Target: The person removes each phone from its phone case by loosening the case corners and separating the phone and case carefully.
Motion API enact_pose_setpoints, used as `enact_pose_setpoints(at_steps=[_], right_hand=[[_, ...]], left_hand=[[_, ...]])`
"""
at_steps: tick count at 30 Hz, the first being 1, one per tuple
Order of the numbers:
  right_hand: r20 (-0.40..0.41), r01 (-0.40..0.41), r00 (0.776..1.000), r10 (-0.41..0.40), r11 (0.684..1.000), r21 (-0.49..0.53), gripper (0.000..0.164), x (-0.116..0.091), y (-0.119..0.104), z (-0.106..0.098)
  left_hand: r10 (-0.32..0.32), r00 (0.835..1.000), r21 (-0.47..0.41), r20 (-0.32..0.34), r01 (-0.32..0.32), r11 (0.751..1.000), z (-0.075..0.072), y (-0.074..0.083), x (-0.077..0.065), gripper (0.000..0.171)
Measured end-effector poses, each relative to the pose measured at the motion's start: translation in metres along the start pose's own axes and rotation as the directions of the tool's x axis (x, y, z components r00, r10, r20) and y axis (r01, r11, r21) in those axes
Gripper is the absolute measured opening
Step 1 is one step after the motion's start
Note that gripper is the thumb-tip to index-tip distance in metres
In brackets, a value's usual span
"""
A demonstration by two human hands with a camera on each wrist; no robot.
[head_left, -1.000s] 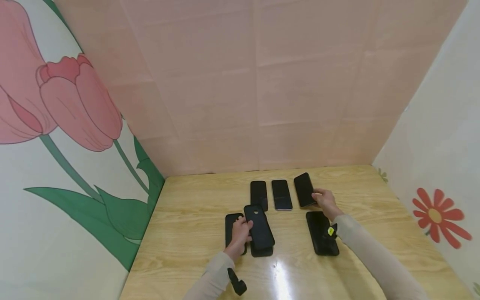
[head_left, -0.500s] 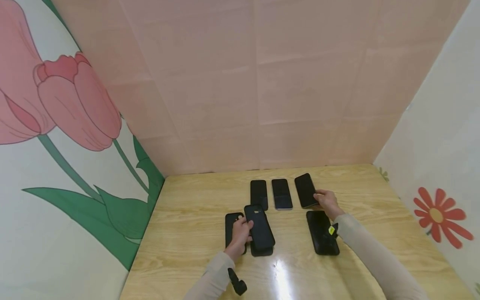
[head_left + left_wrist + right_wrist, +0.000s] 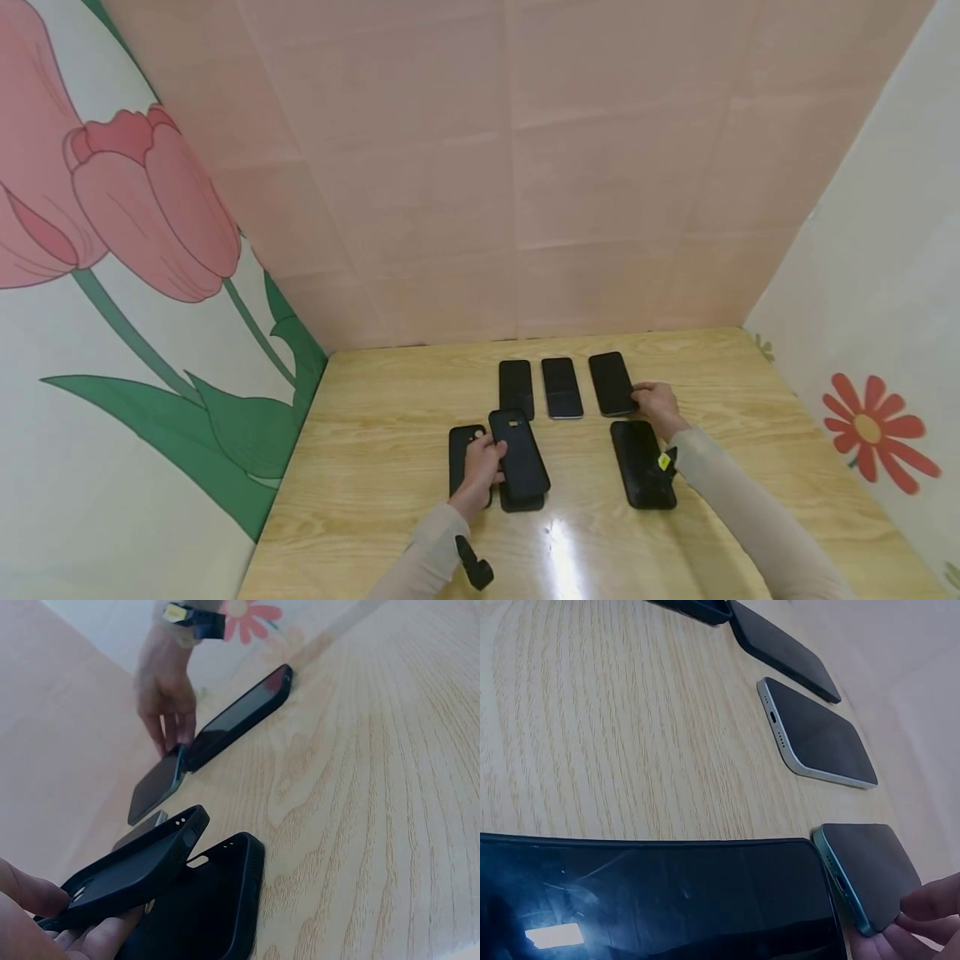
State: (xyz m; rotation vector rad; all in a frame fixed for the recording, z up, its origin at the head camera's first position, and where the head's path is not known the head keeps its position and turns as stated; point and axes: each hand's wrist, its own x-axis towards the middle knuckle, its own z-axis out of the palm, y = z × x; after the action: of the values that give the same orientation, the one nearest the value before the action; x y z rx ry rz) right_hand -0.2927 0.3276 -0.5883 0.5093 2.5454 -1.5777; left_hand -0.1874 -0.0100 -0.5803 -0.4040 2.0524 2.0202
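My left hand [image 3: 478, 473] grips the side of a black phone case [image 3: 522, 460], tilted over a second black case [image 3: 202, 915] on the table. The held case has its hollow side up and a camera cutout at its far end. Left of it lies another black case [image 3: 458, 450], partly hidden by the hand. With thumb and fingers my right hand [image 3: 658, 406] pinches the near right corner of a teal-edged smartphone [image 3: 874, 874] at the right end of the back row. Below that hand lies a larger black phone [image 3: 639, 467], screen up.
Two more phones lie in the back row: a silver-edged phone [image 3: 821, 735] in the middle and a dark phone [image 3: 516, 387] at the left. The wooden table [image 3: 390, 392] meets a pink backdrop [image 3: 450, 300] behind and printed walls at both sides.
The teal-edged phone in my right hand has turned straighter and come down flatter beside the row. My left hand and its case have stayed almost still.
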Motion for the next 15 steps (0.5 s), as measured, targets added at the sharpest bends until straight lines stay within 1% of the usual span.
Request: enact_pose_setpoints(at_steps=[10, 14, 15], right_hand=[[0.004, -0.025, 1.0, 0.025, 0.999, 0.046, 0.042, -0.0021, 0.0008, 0.0001], [0.006, -0.043, 0.999, 0.043, 0.995, 0.095, 0.044, -0.0036, 0.0001, 0.0007], [0.012, -0.058, 0.998, 0.057, 0.991, 0.117, 0.044, -0.0041, 0.0, 0.0006]], left_hand=[[0.001, 1.0, 0.011, 0.003, -0.001, 1.0, 0.0002, 0.0002, 0.0002, 0.035], [0.006, 1.0, 0.02, 0.008, -0.006, 1.0, 0.001, 0.0001, -0.0003, 0.038], [0.007, 1.0, 0.022, 0.01, -0.008, 1.0, 0.0013, -0.0002, -0.0004, 0.039]])
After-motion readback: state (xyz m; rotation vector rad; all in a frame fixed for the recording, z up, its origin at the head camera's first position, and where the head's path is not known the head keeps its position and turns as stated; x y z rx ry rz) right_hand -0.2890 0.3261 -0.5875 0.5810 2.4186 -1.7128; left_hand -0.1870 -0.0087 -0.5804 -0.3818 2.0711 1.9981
